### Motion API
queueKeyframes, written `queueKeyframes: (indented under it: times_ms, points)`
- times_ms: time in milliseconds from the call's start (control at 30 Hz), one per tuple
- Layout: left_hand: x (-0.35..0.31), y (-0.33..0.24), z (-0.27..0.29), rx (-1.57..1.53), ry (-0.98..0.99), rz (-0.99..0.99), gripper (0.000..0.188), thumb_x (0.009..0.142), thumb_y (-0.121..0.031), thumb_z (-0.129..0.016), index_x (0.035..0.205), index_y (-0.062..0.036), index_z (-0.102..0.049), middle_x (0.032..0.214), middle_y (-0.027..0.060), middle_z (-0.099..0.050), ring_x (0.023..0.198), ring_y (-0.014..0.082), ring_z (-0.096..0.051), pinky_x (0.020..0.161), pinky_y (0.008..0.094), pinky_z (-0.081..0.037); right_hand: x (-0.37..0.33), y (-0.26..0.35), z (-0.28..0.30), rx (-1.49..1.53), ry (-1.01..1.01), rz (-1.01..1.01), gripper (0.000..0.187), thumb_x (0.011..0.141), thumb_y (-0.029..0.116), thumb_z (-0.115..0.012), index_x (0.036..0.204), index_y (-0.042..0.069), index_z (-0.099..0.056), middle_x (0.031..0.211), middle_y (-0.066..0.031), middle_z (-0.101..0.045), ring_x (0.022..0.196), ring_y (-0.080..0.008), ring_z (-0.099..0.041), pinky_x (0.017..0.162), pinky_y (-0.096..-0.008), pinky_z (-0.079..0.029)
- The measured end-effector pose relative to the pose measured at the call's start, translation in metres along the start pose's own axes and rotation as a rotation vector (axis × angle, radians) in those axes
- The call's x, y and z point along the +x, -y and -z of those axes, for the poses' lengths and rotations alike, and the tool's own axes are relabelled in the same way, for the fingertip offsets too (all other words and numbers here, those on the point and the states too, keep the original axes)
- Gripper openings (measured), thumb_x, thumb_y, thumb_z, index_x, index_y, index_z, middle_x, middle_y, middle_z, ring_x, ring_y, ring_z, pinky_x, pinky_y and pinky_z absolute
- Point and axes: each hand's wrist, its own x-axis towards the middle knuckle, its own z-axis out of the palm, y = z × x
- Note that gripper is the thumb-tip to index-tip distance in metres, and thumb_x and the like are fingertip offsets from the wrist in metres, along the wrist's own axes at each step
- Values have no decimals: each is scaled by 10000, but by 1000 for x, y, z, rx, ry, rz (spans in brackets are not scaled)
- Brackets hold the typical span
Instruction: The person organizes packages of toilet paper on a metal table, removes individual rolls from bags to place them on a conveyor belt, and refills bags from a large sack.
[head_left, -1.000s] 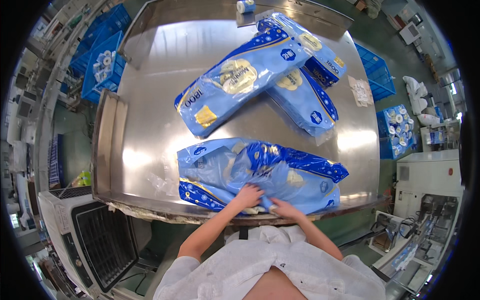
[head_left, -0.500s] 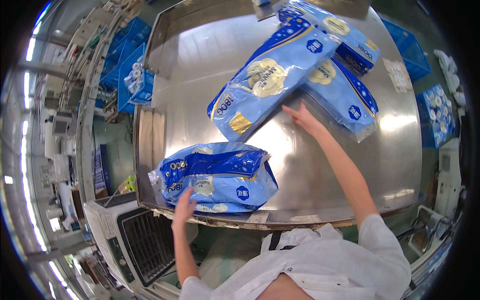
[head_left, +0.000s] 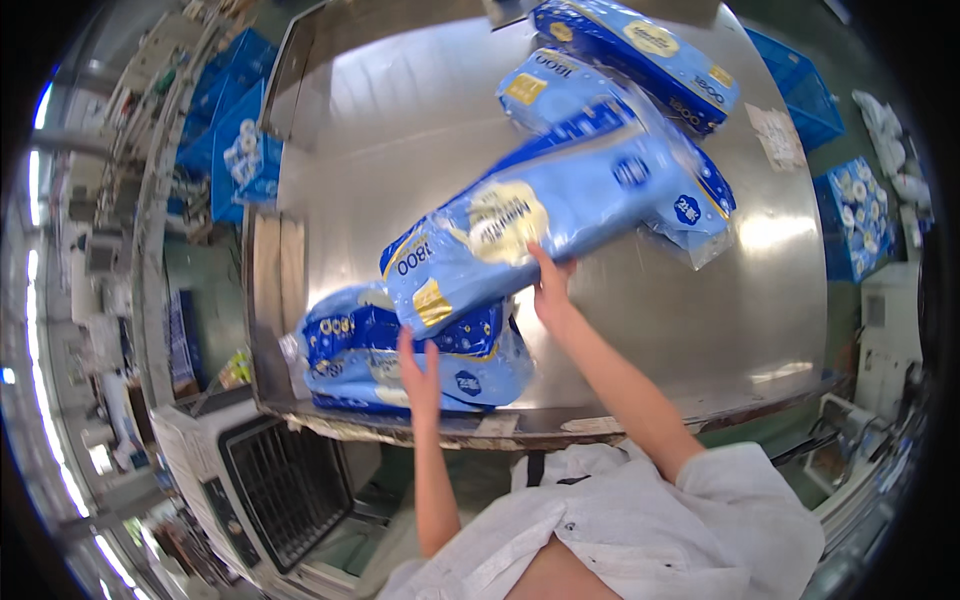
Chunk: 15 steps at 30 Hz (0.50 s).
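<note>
A long light-blue and dark-blue plastic-wrapped pack (head_left: pixel 590 195) slants across the middle of the table, its far end blurred by motion. My right hand (head_left: pixel 552 285) grips its near edge, partly under it. My left hand (head_left: pixel 418 375) has its fingers stretched up against the pack's near-left end. Beneath that end lies another blue pack (head_left: pixel 400 368) by the table's front edge, partly covered. Behind the slanted pack rests a third pack (head_left: pixel 545 88), partly hidden, and beyond it another blue pack (head_left: pixel 640 50) lies at the back.
The shiny metal table (head_left: pixel 710 320) has a worn front edge. Blue crates (head_left: pixel 245 165) stand at the left; another crate of white rolls (head_left: pixel 858 215) is at the right. A grey slatted appliance (head_left: pixel 275 490) stands by the front left corner.
The slanted pack has moved toward me and left, its near end now over the front pack. My right hand came left onto its edge; my left hand moved right to its end.
</note>
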Motion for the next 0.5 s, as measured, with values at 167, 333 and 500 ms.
queueKeyframes:
  times_ms: [167, 333, 500]
  points:
    - [64, 49, -16, 294, 137, 359, 693, 962, -455, -616, 1410, 53, -468, 1289, 283, -624, 1226, 428, -577, 1025, 403, -451, -155, 11, 157, -605, 346, -736, 404, 941, 197, -622, 1330, 127, -542, 1087, -17, -651, 1033, -161, -624, 924, -358, -511]
    - [53, 126, 28, -17, 316, 301, 542, 1015, -354, -576, 1367, 57, -549, 1272, 174, -666, 1152, 198, -617, 991, 300, -453, -140, -39, 61, -1601, 1074, 749, 407, 903, 185, -621, 1309, 151, -617, 1051, -111, -623, 970, -274, -621, 815, -420, -483]
    - [45, 125, 13, -479, 276, 470, 417, 1065, -289, -521, 1374, -13, -566, 1242, 35, -649, 1122, 122, -584, 975, 260, -450, -104, -119, -10, -1781, 1092, 946, 456, 885, 240, -616, 1339, 197, -610, 1087, -120, -638, 1056, -267, -596, 907, -452, -410]
